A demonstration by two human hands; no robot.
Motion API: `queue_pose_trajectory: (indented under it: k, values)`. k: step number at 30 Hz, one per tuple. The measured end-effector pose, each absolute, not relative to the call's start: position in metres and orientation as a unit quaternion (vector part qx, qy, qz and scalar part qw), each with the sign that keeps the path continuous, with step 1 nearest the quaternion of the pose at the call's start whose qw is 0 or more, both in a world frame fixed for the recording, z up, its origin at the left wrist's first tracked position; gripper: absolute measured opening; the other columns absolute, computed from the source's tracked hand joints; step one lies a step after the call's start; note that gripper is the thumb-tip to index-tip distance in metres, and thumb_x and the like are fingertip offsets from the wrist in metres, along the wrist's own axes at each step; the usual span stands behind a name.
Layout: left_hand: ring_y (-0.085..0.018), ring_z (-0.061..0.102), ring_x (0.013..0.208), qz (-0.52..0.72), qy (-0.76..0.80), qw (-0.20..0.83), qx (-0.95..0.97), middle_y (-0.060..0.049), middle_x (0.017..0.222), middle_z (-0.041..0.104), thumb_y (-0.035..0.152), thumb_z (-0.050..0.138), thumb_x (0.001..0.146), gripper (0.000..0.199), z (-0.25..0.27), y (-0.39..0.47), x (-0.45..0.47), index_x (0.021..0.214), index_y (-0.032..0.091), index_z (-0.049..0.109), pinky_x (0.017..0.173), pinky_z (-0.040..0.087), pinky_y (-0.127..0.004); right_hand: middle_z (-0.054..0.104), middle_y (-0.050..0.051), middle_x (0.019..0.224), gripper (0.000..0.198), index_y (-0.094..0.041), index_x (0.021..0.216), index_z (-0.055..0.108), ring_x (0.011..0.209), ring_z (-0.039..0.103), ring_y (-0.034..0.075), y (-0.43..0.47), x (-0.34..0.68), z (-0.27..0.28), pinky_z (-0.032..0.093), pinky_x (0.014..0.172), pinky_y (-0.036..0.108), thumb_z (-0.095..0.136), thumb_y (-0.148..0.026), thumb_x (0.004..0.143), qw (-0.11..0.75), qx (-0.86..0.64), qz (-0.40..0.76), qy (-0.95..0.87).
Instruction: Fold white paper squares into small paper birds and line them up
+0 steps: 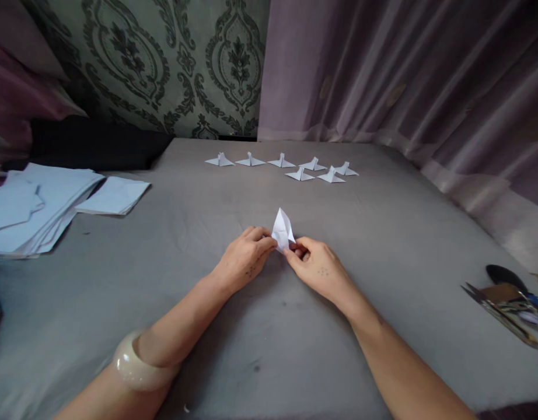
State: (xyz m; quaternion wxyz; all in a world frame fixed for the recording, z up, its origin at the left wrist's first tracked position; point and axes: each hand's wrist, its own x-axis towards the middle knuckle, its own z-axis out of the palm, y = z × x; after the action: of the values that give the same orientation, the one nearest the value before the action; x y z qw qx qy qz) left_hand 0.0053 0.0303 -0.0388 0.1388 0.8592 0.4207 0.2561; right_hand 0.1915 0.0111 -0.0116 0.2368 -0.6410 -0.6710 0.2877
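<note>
A small piece of folded white paper (282,228) is held up between my two hands over the grey cloth, its pointed tip upward. My left hand (248,256) pinches its left lower edge, and my right hand (316,263) grips the lower right corner between thumb and fingers. Part of its base is hidden by my fingertips. Farther back, several finished-looking folded paper figures (281,161) with spread wings stand in a loose group.
Stacked white paper sheets (63,192) lie at the left, beside a smaller pile of cut squares (115,195). Scissors (481,296) and other small tools lie at the right edge. Behind the grey cloth surface (199,198) are a patterned wall and a purple curtain (339,70).
</note>
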Motion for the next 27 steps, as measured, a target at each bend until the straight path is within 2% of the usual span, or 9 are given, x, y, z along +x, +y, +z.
queue_pose_trajectory:
  k: [2, 5, 7, 9, 11, 13, 16, 20, 27]
  values:
    - [-0.02, 0.056, 0.09, 0.267, 0.426, 0.153, 0.851, -0.008, 0.102, 0.063, 0.02, 0.044, 0.093, 0.022, -0.04, 0.031, 0.005, 0.097, 0.02, 0.065, 0.078, 0.049, -0.033, 0.064, 0.0, 0.064, 0.021, -0.021, 0.075, 0.066, 0.054, 0.051, 0.013, 0.013, 0.186, -0.02, 0.036, 0.054, 0.026, 0.06, -0.04, 0.078, 0.25, -0.645, 0.283, -0.664]
    - [-0.019, 0.058, 0.089, 0.302, 0.449, 0.212, 0.814, -0.007, 0.098, 0.064, 0.018, 0.051, 0.088, 0.017, -0.039, 0.032, 0.007, 0.099, 0.021, 0.064, 0.076, 0.05, -0.032, 0.065, 0.001, 0.07, 0.02, -0.019, 0.074, 0.067, 0.059, 0.054, 0.013, 0.015, 0.183, -0.024, 0.039, 0.059, 0.026, 0.061, -0.038, 0.079, 0.316, -0.622, 0.309, -0.646]
    - [-0.018, 0.06, 0.082, 0.349, 0.488, 0.28, 0.75, -0.006, 0.094, 0.064, 0.02, 0.06, 0.082, 0.021, -0.036, 0.031, 0.01, 0.103, 0.021, 0.06, 0.071, 0.051, -0.031, 0.064, 0.001, 0.068, 0.023, -0.019, 0.074, 0.067, 0.061, 0.055, 0.013, 0.017, 0.184, -0.023, 0.04, 0.059, 0.026, 0.062, -0.04, 0.079, 0.368, -0.61, 0.361, -0.602]
    - [-0.017, 0.062, 0.079, 0.416, 0.509, 0.363, 0.661, -0.007, 0.095, 0.064, 0.025, 0.068, 0.077, 0.034, -0.032, 0.03, 0.013, 0.108, 0.019, 0.056, 0.067, 0.053, -0.029, 0.062, 0.0, 0.062, 0.027, -0.018, 0.077, 0.067, 0.058, 0.054, 0.012, 0.017, 0.185, -0.019, 0.039, 0.054, 0.024, 0.065, -0.045, 0.077, 0.417, -0.603, 0.426, -0.53]
    - [-0.017, 0.064, 0.084, 0.486, 0.486, 0.433, 0.584, -0.008, 0.099, 0.064, 0.029, 0.071, 0.075, 0.04, -0.028, 0.029, 0.018, 0.11, 0.017, 0.054, 0.071, 0.054, -0.03, 0.063, 0.0, 0.065, 0.03, -0.018, 0.082, 0.067, 0.055, 0.052, 0.011, 0.016, 0.183, -0.015, 0.035, 0.048, 0.022, 0.069, -0.047, 0.074, 0.466, -0.587, 0.481, -0.456]
    - [-0.017, 0.065, 0.088, 0.537, 0.448, 0.455, 0.552, -0.008, 0.099, 0.066, 0.029, 0.069, 0.077, 0.036, -0.024, 0.026, 0.021, 0.107, 0.016, 0.055, 0.077, 0.054, -0.03, 0.065, 0.0, 0.072, 0.03, -0.018, 0.082, 0.067, 0.057, 0.053, 0.009, 0.013, 0.18, -0.011, 0.034, 0.046, 0.02, 0.072, -0.046, 0.071, 0.509, -0.544, 0.535, -0.399]
    - [-0.015, 0.065, 0.086, 0.568, 0.434, 0.405, 0.571, -0.005, 0.094, 0.068, 0.025, 0.065, 0.082, 0.022, -0.017, 0.021, 0.023, 0.102, 0.017, 0.06, 0.08, 0.053, -0.028, 0.064, -0.001, 0.072, 0.026, -0.018, 0.08, 0.067, 0.056, 0.051, 0.007, 0.008, 0.172, -0.007, 0.035, 0.047, 0.018, 0.076, -0.041, 0.07, 0.534, -0.49, 0.597, -0.345]
    - [-0.013, 0.063, 0.08, 0.582, 0.442, 0.263, 0.631, -0.004, 0.089, 0.068, 0.018, 0.061, 0.084, 0.01, -0.007, 0.014, 0.022, 0.093, 0.017, 0.064, 0.077, 0.051, -0.025, 0.063, -0.001, 0.073, 0.024, -0.019, 0.082, 0.068, 0.056, 0.051, 0.006, -0.001, 0.163, -0.003, 0.035, 0.047, 0.017, 0.077, -0.038, 0.07, 0.54, -0.453, 0.645, -0.295]
    - [-0.015, 0.062, 0.082, 0.618, 0.417, 0.075, 0.662, -0.006, 0.09, 0.065, 0.007, 0.061, 0.081, 0.019, -0.005, 0.009, 0.02, 0.095, 0.018, 0.062, 0.075, 0.051, -0.028, 0.061, -0.001, 0.073, 0.017, -0.02, 0.076, 0.068, 0.056, 0.048, 0.005, -0.007, 0.158, -0.001, 0.035, 0.047, 0.017, 0.078, -0.032, 0.07, 0.535, -0.406, 0.698, -0.247]
